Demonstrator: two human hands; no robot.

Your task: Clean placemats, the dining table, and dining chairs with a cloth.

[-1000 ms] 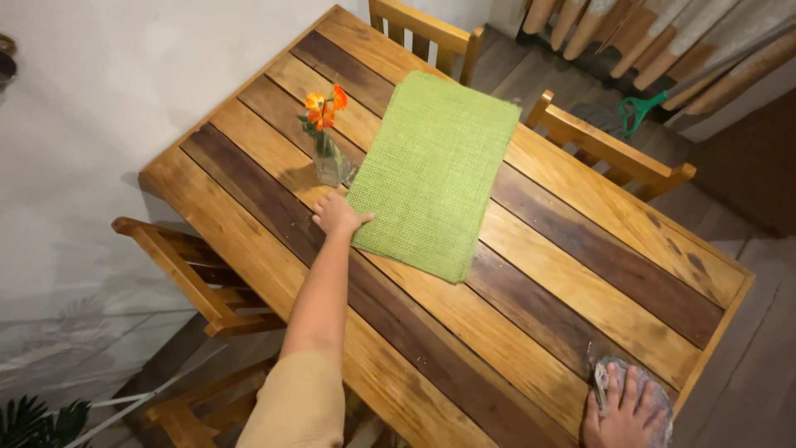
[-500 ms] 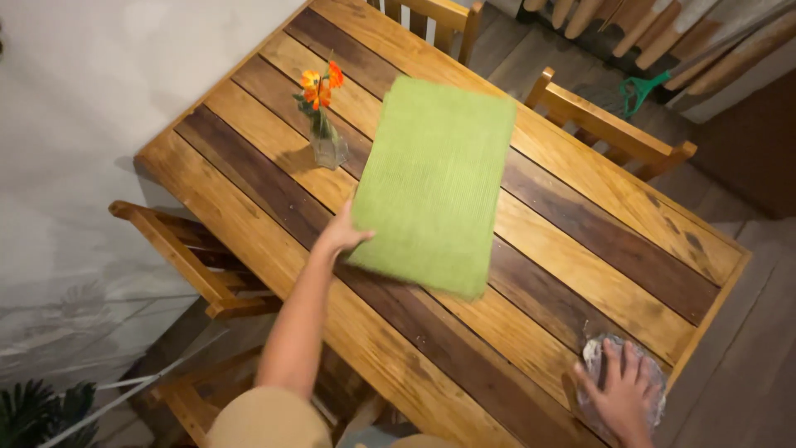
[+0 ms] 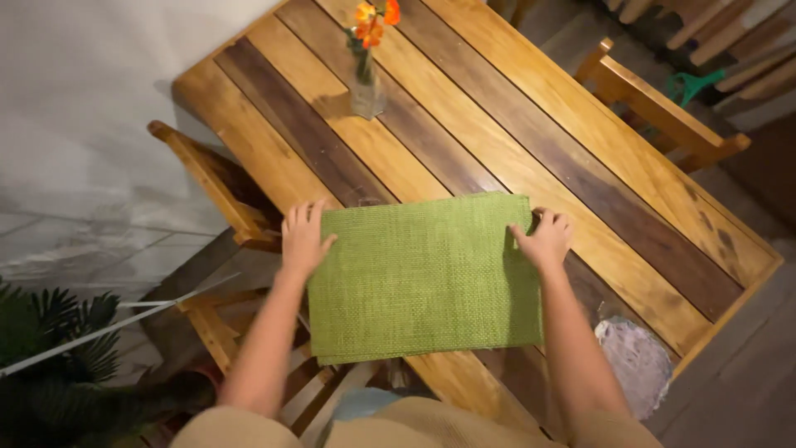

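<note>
Warm indoor light, soft shadows, sharp centre, dim corners

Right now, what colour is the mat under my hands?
The mat is green with a woven texture, seen clearly in the head view.

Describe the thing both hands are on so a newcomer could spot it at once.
Start at the striped wooden table. At its near edge lies a green woven placemat, with the left hand and the right hand on its far corners. It is the only green, flat cloth rectangle; the vase stands upright and the grey rag is crumpled.
</note>
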